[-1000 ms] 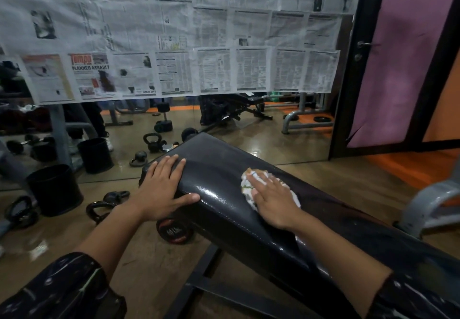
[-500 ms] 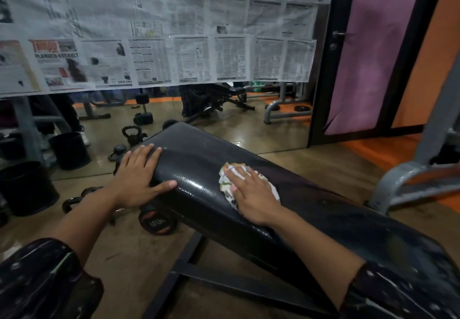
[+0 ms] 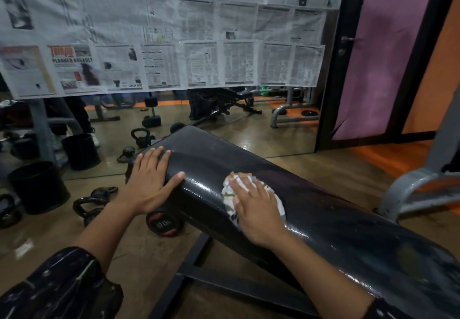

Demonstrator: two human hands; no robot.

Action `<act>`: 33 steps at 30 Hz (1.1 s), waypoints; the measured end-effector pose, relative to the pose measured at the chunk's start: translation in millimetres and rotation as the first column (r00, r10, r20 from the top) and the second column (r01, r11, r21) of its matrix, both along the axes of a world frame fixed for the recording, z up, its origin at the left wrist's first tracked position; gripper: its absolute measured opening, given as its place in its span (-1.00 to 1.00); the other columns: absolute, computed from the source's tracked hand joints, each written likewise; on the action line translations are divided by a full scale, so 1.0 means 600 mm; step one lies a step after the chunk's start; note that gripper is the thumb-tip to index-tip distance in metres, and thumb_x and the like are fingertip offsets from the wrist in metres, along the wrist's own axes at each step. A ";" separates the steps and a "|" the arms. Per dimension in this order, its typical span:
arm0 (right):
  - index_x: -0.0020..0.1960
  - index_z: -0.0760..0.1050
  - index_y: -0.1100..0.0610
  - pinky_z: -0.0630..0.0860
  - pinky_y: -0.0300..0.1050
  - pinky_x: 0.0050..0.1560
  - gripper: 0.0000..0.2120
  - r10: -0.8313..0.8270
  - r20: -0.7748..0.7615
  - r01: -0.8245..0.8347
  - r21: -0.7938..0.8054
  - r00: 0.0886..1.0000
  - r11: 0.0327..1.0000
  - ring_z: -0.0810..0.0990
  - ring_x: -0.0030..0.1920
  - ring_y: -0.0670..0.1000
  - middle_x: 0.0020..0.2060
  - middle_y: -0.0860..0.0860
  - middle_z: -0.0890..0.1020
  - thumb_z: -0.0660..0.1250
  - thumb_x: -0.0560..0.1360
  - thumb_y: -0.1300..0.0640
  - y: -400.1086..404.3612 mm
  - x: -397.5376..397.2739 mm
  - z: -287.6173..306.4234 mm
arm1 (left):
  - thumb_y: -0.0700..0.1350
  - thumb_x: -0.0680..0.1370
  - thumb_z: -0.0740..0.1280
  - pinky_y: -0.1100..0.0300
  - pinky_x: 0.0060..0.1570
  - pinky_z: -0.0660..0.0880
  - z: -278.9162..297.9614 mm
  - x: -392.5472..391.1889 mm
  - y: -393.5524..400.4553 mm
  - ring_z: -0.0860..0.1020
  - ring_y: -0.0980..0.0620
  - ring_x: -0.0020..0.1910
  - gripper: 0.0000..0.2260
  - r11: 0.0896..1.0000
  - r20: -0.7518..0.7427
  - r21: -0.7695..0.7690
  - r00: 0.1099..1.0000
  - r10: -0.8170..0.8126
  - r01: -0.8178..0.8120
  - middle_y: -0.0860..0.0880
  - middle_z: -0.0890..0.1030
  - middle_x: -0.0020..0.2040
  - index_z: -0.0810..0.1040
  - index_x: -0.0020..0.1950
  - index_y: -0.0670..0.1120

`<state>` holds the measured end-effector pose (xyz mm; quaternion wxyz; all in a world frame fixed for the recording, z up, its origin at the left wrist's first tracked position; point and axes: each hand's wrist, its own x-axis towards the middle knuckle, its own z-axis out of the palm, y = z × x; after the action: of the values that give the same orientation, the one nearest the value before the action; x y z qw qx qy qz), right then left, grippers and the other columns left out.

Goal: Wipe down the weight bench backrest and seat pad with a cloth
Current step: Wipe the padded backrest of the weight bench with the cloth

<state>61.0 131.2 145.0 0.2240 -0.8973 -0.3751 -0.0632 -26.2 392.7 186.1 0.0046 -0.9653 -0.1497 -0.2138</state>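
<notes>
Cloth, white with coloured print, is lying bunched on the glossy black backrest of the weight bench, near its upper left edge. The right hand is pressing down on it, its grip flat with fingers straight and spread over the fabric. The left hand is resting on the backrest's left side, fingers extended and thumb lying across the top, grip open and holding nothing. Kettlebells and a dumbbell are sitting on the wooden floor beneath, before a newspaper-covered mirror.
</notes>
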 end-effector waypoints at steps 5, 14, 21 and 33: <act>0.52 -0.03 -0.25 -0.09 -0.03 0.53 -0.42 0.091 0.016 -0.091 0.007 0.996 0.996 -0.11 0.55 -0.09 0.55 -0.20 0.02 -0.31 0.50 -0.21 -0.085 -0.009 -0.031 | 0.44 0.45 -0.31 0.01 0.51 -0.21 0.001 0.002 -0.010 -0.07 -0.01 0.57 -0.13 0.996 0.069 -0.088 0.998 0.012 -0.005 -0.09 0.04 0.59 0.04 0.57 -0.09; 0.54 0.01 -0.15 -0.03 0.20 0.50 -0.53 -0.064 -0.059 0.064 -0.003 0.996 0.998 -0.06 0.56 0.07 0.56 -0.10 0.05 -0.05 0.64 -0.01 -0.008 0.028 0.005 | 0.17 0.61 0.10 -0.10 0.51 -0.03 0.028 0.055 -0.139 0.09 0.00 0.54 -0.55 0.981 0.182 0.006 0.964 -0.191 0.194 0.00 0.32 0.48 0.37 0.44 0.02; 0.51 0.02 -0.26 -0.10 -0.05 0.53 -0.53 0.133 0.050 -0.133 -0.001 0.990 0.991 -0.10 0.55 -0.13 0.54 -0.21 0.06 -0.15 0.61 -0.19 -0.122 -0.006 -0.042 | 0.09 0.58 0.12 -0.10 0.34 0.35 -0.019 0.073 -0.142 0.35 0.02 0.37 -0.64 0.973 0.312 -0.024 0.926 -0.210 0.229 0.00 0.54 0.25 0.58 0.20 -0.04; 0.53 -0.09 -0.24 -0.13 0.02 0.51 -0.53 0.073 0.071 -0.073 -0.002 0.995 0.997 -0.15 0.56 -0.04 0.56 -0.16 0.00 -0.15 0.63 -0.10 -0.069 -0.020 -0.024 | 0.00 0.57 0.08 0.05 0.20 0.38 -0.037 0.067 -0.151 0.43 -0.02 0.28 -0.62 0.978 0.349 0.038 0.915 -0.204 0.204 -0.02 0.60 0.16 0.61 0.19 -0.09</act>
<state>48.8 90.0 130.4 0.2128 -0.8802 -0.4152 -0.0869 14.3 302.0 163.9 -0.0441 -0.9220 -0.0467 -0.3819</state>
